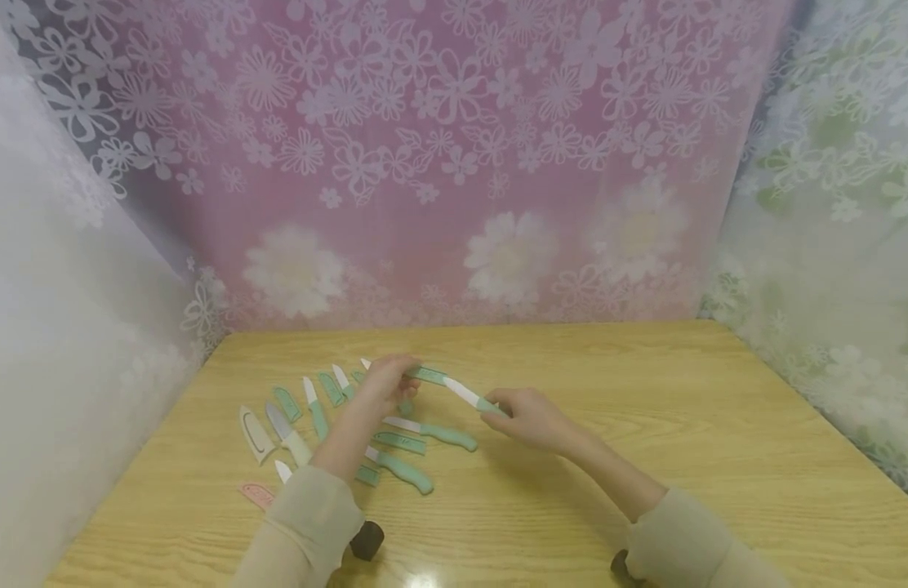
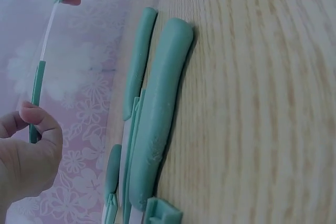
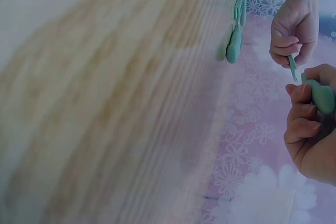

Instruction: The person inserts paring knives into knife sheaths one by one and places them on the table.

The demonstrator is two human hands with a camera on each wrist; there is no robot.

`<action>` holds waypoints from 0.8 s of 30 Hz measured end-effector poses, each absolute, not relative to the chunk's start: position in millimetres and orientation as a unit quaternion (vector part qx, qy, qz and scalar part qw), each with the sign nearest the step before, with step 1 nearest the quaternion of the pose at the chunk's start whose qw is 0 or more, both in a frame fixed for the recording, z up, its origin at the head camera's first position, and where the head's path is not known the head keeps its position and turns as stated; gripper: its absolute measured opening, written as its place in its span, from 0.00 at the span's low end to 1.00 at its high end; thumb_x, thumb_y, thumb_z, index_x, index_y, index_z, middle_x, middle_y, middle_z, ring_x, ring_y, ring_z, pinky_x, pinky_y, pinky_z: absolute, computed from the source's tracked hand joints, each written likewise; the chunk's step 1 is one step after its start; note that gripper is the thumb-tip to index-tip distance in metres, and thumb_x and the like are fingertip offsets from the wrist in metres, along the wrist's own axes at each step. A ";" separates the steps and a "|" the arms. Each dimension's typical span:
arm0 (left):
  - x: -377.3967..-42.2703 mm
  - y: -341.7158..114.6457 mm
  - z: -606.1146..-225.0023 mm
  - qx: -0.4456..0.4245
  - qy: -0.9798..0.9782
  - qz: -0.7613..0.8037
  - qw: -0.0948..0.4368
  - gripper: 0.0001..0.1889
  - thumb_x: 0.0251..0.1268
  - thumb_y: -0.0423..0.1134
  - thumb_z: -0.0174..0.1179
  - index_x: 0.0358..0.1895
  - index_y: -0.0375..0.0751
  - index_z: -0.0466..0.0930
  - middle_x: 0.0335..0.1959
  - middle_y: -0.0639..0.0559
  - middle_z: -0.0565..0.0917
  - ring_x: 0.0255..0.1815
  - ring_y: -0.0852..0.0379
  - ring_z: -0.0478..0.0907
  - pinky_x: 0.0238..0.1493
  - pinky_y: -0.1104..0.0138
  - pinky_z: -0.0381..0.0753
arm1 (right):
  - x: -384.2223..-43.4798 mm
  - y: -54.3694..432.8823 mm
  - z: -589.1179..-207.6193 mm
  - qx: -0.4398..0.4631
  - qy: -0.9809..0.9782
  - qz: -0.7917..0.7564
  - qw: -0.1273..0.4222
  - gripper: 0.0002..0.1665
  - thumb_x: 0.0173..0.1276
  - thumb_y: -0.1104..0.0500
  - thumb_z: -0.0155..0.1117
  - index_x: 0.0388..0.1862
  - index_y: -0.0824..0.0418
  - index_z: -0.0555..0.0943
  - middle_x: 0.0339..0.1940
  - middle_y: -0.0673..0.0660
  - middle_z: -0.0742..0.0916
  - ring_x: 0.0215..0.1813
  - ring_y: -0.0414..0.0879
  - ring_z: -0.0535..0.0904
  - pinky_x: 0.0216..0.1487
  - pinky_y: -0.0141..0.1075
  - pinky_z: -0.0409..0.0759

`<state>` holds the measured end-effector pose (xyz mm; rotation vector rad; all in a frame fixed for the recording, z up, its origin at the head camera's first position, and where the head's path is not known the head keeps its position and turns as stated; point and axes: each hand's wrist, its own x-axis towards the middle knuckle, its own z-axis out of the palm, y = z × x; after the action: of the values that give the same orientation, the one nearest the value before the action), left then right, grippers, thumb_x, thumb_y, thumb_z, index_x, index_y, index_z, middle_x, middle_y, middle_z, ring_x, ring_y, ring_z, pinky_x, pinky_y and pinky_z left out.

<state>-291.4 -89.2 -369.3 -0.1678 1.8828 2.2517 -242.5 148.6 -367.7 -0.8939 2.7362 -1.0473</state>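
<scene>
My left hand (image 1: pixel 386 382) pinches a green blade cover (image 1: pixel 430 375) above the far part of the table. To its right, my right hand (image 1: pixel 531 420) grips the green handle (image 3: pixel 321 97) of a paring knife with a white blade (image 1: pixel 463 392). The blade points left and its tip end meets the cover's mouth; in the left wrist view the cover (image 2: pixel 38 85) and blade (image 2: pixel 50 35) lie in one line. How deep the tip sits inside is hidden. Below the left hand lie more green-handled knives (image 1: pixel 448 437) and a green cover (image 1: pixel 399 443).
On the table's left side lie a cream knife (image 1: pixel 298 447), a cream cover (image 1: pixel 255 434), a pink cover (image 1: pixel 257 494) and several green knives and covers, partly hidden by my left forearm. Floral curtains (image 1: pixel 498 163) stand behind the wooden table (image 1: pixel 718 425) and at both sides.
</scene>
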 end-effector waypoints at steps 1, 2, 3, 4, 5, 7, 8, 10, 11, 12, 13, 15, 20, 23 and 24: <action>-291.8 -89.4 -369.3 -0.057 0.642 0.758 0.104 0.22 0.63 0.31 0.53 0.59 0.24 0.64 0.41 0.44 0.69 0.22 0.64 0.71 0.26 0.79 0.74 | -242.5 148.8 -367.2 -0.295 0.893 -0.338 0.037 0.16 0.68 0.56 0.55 0.46 0.67 0.78 0.12 0.44 0.69 0.12 0.35 0.58 0.12 0.23 0.54; -291.8 -89.7 -369.1 -0.055 0.645 0.755 0.107 0.23 0.62 0.30 0.54 0.59 0.24 0.65 0.42 0.43 0.69 0.22 0.64 0.71 0.26 0.80 0.74 | -242.2 148.7 -366.5 -0.296 0.894 -0.335 0.036 0.15 0.68 0.56 0.56 0.46 0.67 0.78 0.12 0.44 0.70 0.12 0.35 0.58 0.12 0.23 0.55; -291.8 -89.9 -369.1 -0.052 0.647 0.752 0.110 0.23 0.62 0.30 0.54 0.59 0.24 0.64 0.43 0.43 0.69 0.22 0.64 0.71 0.25 0.80 0.73 | -242.0 148.6 -366.1 -0.298 0.894 -0.332 0.036 0.15 0.68 0.57 0.56 0.46 0.67 0.78 0.12 0.44 0.70 0.12 0.35 0.58 0.12 0.23 0.55; -292.0 -90.1 -369.2 -0.050 0.649 0.751 0.114 0.23 0.61 0.30 0.54 0.59 0.23 0.64 0.45 0.42 0.69 0.22 0.64 0.71 0.25 0.80 0.73 | -241.7 148.4 -365.8 -0.300 0.895 -0.330 0.035 0.15 0.68 0.57 0.56 0.46 0.67 0.78 0.12 0.45 0.70 0.12 0.35 0.59 0.12 0.23 0.55; -291.9 -90.2 -369.0 -0.047 0.649 0.750 0.116 0.24 0.61 0.29 0.54 0.60 0.23 0.63 0.47 0.41 0.68 0.22 0.64 0.71 0.24 0.81 0.73 | -241.3 148.1 -365.4 -0.301 0.895 -0.328 0.035 0.15 0.68 0.57 0.56 0.46 0.67 0.79 0.12 0.44 0.70 0.12 0.35 0.59 0.12 0.23 0.55; -291.5 -89.9 -368.4 -0.043 0.650 0.749 0.122 0.25 0.61 0.29 0.54 0.61 0.23 0.61 0.50 0.40 0.67 0.22 0.64 0.70 0.23 0.81 0.72 | -240.6 147.6 -365.0 -0.305 0.895 -0.324 0.031 0.14 0.68 0.58 0.56 0.45 0.68 0.79 0.11 0.44 0.71 0.12 0.34 0.59 0.11 0.23 0.56; -291.3 -89.9 -368.0 -0.043 0.649 0.750 0.124 0.26 0.61 0.29 0.53 0.62 0.23 0.60 0.50 0.39 0.66 0.22 0.64 0.70 0.23 0.81 0.71 | -240.4 147.4 -365.0 -0.306 0.895 -0.323 0.030 0.14 0.68 0.58 0.56 0.45 0.68 0.79 0.12 0.44 0.71 0.12 0.34 0.59 0.11 0.22 0.56; -291.5 -89.3 -367.3 -0.049 0.647 0.750 0.127 0.27 0.60 0.28 0.53 0.62 0.24 0.59 0.51 0.39 0.66 0.21 0.64 0.70 0.22 0.81 0.71 | -240.3 147.2 -365.4 -0.312 0.894 -0.321 0.029 0.14 0.67 0.59 0.56 0.45 0.68 0.79 0.11 0.44 0.71 0.12 0.34 0.59 0.11 0.22 0.56; -291.6 -88.9 -367.2 -0.052 0.645 0.751 0.129 0.26 0.60 0.28 0.53 0.62 0.24 0.60 0.50 0.39 0.66 0.20 0.64 0.69 0.22 0.81 0.70 | -240.4 147.2 -365.7 -0.314 0.894 -0.319 0.027 0.14 0.67 0.59 0.56 0.45 0.68 0.79 0.11 0.44 0.71 0.12 0.33 0.59 0.11 0.22 0.56; -291.7 -88.6 -367.0 -0.055 0.644 0.751 0.131 0.26 0.60 0.28 0.53 0.62 0.24 0.60 0.51 0.39 0.66 0.20 0.64 0.69 0.21 0.80 0.70 | -240.5 147.4 -366.2 -0.317 0.893 -0.317 0.026 0.14 0.67 0.59 0.56 0.45 0.68 0.79 0.11 0.43 0.71 0.12 0.33 0.59 0.11 0.22 0.56; -291.6 -88.2 -366.9 -0.057 0.645 0.750 0.133 0.26 0.60 0.28 0.53 0.62 0.24 0.60 0.51 0.39 0.66 0.20 0.64 0.69 0.21 0.80 0.70 | -240.6 147.7 -366.7 -0.321 0.893 -0.315 0.024 0.14 0.67 0.60 0.56 0.45 0.68 0.79 0.11 0.43 0.71 0.12 0.33 0.59 0.11 0.22 0.56; -291.5 -87.4 -367.0 -0.059 0.645 0.750 0.137 0.26 0.60 0.27 0.54 0.62 0.23 0.60 0.53 0.37 0.65 0.19 0.64 0.69 0.20 0.80 0.70 | -240.5 148.2 -367.9 -0.326 0.892 -0.313 0.021 0.13 0.67 0.61 0.56 0.45 0.69 0.79 0.11 0.43 0.70 0.11 0.32 0.58 0.11 0.22 0.55; -290.6 -85.3 -367.2 -0.061 0.645 0.747 0.150 0.28 0.60 0.28 0.54 0.63 0.23 0.59 0.61 0.34 0.62 0.18 0.65 0.70 0.19 0.81 0.70 | -239.2 147.7 -368.8 -0.335 0.888 -0.314 0.017 0.13 0.67 0.61 0.56 0.45 0.69 0.79 0.11 0.42 0.70 0.11 0.32 0.58 0.11 0.21 0.55; -289.7 -83.7 -367.0 -0.054 0.645 0.746 0.155 0.28 0.60 0.28 0.54 0.64 0.24 0.58 0.63 0.34 0.59 0.18 0.65 0.70 0.19 0.81 0.70 | -238.9 147.0 -368.9 -0.336 0.887 -0.316 0.013 0.13 0.67 0.61 0.56 0.45 0.69 0.79 0.11 0.42 0.70 0.11 0.32 0.58 0.11 0.21 0.55; -289.3 -83.2 -366.9 -0.050 0.646 0.746 0.155 0.28 0.60 0.28 0.54 0.64 0.24 0.58 0.64 0.34 0.59 0.18 0.65 0.71 0.19 0.81 0.70 | -238.9 146.9 -369.0 -0.336 0.888 -0.315 0.012 0.13 0.67 0.61 0.56 0.45 0.69 0.79 0.11 0.42 0.70 0.11 0.31 0.58 0.11 0.21 0.55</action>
<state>-289.3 -83.2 -366.9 -0.1418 1.8507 2.1355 -238.9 146.9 -369.0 -1.0469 2.7679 -0.9834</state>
